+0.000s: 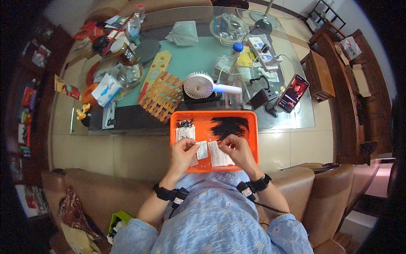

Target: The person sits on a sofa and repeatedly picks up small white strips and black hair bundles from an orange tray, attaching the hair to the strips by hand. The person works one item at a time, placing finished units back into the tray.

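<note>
An orange tray [213, 115] rests at the front of my lap, with both hands over it. My left hand [182, 155] pinches a small white printed card [202, 150] between thumb and fingers. Close by on the right, my right hand [239, 155] is closed in a pinch above larger white printed cards [217, 155]; whatever sits between its fingertips is too small to make out. A loose pile of thin black strands [229, 126] fills the tray's far right. At the far left, more white cards [185, 132] lie with short black pieces on top.
Beyond the tray is a glass table [190, 51]. On it stand a white handheld fan [198, 86], a slatted wooden mat [162, 96], a phone [292, 94] on a stand, a power strip [263, 53] and a blue-capped bottle [237, 51]. Brown sofa seats [292, 186] flank me.
</note>
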The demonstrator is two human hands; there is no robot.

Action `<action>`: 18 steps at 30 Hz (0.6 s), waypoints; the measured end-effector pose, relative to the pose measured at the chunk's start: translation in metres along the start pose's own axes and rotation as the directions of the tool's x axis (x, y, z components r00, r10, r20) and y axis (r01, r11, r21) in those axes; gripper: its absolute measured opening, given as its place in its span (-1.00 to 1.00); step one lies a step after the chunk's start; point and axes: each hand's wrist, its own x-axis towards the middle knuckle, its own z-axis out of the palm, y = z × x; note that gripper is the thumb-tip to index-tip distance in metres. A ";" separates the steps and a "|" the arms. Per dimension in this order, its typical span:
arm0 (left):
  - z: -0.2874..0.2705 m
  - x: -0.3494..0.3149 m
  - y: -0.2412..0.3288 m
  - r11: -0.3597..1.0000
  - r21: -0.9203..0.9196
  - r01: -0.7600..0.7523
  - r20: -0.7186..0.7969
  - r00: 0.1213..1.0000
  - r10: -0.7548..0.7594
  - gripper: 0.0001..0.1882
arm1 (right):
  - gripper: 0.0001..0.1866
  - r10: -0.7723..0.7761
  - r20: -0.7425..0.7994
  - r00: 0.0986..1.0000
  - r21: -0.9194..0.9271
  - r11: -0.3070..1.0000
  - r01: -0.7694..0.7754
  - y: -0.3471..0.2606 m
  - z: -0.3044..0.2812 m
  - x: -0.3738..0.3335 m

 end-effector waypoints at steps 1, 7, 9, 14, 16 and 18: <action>0.001 -0.001 0.001 1.000 0.009 0.027 -0.013 1.000 -0.027 -0.89 | -0.88 -0.044 0.014 0.999 0.039 0.998 0.044 -0.007 0.004 -0.008; 0.004 -0.005 0.005 0.998 -0.067 0.003 -0.027 1.000 -0.004 -0.88 | -0.90 0.014 0.096 0.995 0.085 0.996 -0.023 -0.015 0.022 -0.024; 0.002 -0.007 0.006 0.997 -0.080 -0.011 -0.035 0.999 0.008 -0.88 | -0.89 0.058 0.117 0.991 0.025 0.998 -0.062 -0.012 0.025 -0.025; 0.002 -0.012 0.008 0.997 -0.080 -0.002 -0.002 1.000 0.002 -0.90 | -0.89 0.051 0.117 0.992 0.097 0.993 -0.062 -0.008 0.026 -0.026; 0.002 -0.013 0.007 0.997 -0.067 -0.027 0.009 1.000 0.028 -0.90 | -0.89 0.047 0.117 0.992 0.090 0.994 -0.058 -0.007 0.025 -0.026; 0.002 -0.013 0.007 0.997 -0.040 -0.073 0.018 0.997 0.073 -0.90 | -0.88 0.047 0.124 0.991 0.068 0.996 -0.056 -0.005 0.024 -0.026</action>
